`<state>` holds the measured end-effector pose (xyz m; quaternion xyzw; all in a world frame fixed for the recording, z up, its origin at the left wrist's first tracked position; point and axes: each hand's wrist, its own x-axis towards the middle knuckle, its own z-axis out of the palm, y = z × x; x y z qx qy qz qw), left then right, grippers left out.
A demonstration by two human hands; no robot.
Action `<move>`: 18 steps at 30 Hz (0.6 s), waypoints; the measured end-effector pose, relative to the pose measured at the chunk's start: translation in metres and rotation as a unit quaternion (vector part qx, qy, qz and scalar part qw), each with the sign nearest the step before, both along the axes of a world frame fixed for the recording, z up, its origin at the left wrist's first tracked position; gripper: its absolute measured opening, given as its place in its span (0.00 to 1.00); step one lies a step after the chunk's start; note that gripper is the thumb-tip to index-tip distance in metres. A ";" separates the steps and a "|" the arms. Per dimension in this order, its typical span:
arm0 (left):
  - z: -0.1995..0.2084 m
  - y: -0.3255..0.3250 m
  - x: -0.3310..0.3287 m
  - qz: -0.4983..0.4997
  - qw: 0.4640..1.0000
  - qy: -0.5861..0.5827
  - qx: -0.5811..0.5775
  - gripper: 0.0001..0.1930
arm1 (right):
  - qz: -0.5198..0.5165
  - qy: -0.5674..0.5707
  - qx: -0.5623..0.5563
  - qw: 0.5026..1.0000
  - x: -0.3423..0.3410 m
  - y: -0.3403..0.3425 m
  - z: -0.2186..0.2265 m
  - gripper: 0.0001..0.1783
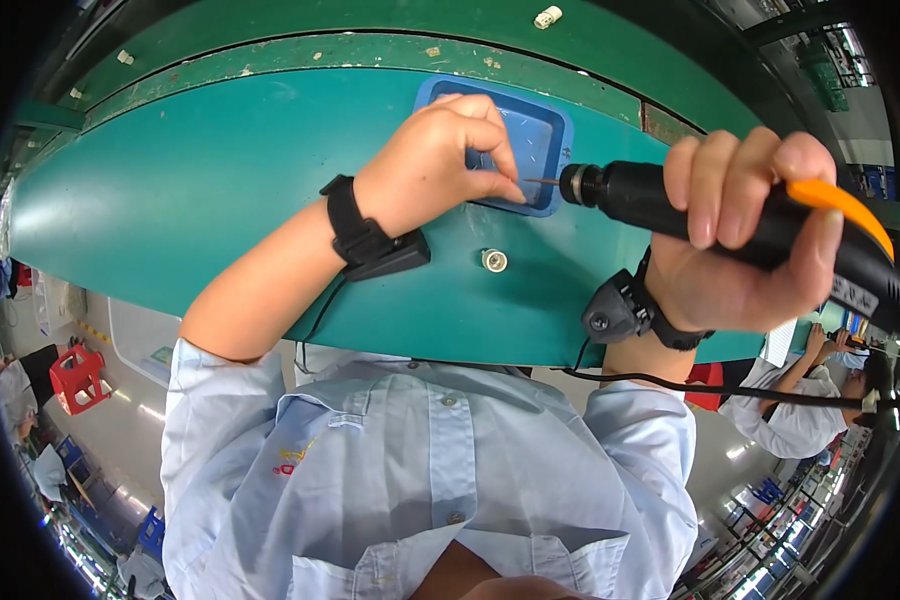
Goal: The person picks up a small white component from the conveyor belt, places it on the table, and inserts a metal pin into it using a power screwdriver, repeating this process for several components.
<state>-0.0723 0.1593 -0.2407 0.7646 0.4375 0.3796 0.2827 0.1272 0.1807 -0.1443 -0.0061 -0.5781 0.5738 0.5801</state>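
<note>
My right hand (750, 220) is wrapped round a black electric screwdriver (630, 192) with an orange lever. Its thin bit points left, ending close to the fingertips of my left hand (450, 150). Thumb and forefinger of that hand are pinched together above the near side of a shallow blue tray (562, 150). Whatever lies between them is too small to make out. Tiny slender pieces are scattered on the tray floor, partly hidden by my left hand. A small white round fitting (494, 260) stands on the green work mat, nearer to me than the tray.
The green mat (220, 150) covers the bench, with a raised green ledge behind it. Another white fitting (547, 17) lies on that ledge. A black cable (750, 388) runs to the right from my right wrist. Red stools and other people are beyond the bench.
</note>
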 end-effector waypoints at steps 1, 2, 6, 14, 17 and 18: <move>0.000 -0.005 0.000 -0.004 0.999 -0.040 -0.015 0.07 | 0.001 -0.001 -0.001 1.000 -0.001 -0.002 0.001 0.20; 0.001 -0.009 0.001 -0.009 0.996 -0.079 -0.031 0.07 | 0.016 -0.003 0.008 1.000 -0.002 -0.003 0.002 0.21; 0.005 -0.020 0.003 0.002 0.991 -0.120 -0.053 0.06 | 0.053 -0.020 0.035 0.998 -0.005 -0.006 0.001 0.22; 0.013 -0.028 -0.003 0.032 0.998 -0.047 -0.003 0.09 | 0.049 -0.043 0.032 0.997 -0.010 -0.013 0.002 0.23; 0.007 -0.033 0.002 0.038 0.997 -0.058 0.020 0.09 | 0.037 -0.049 0.017 0.998 -0.011 -0.015 0.000 0.22; 0.005 -0.035 0.004 0.041 0.997 -0.062 0.033 0.09 | 0.038 -0.059 0.009 0.998 -0.009 -0.015 -0.002 0.22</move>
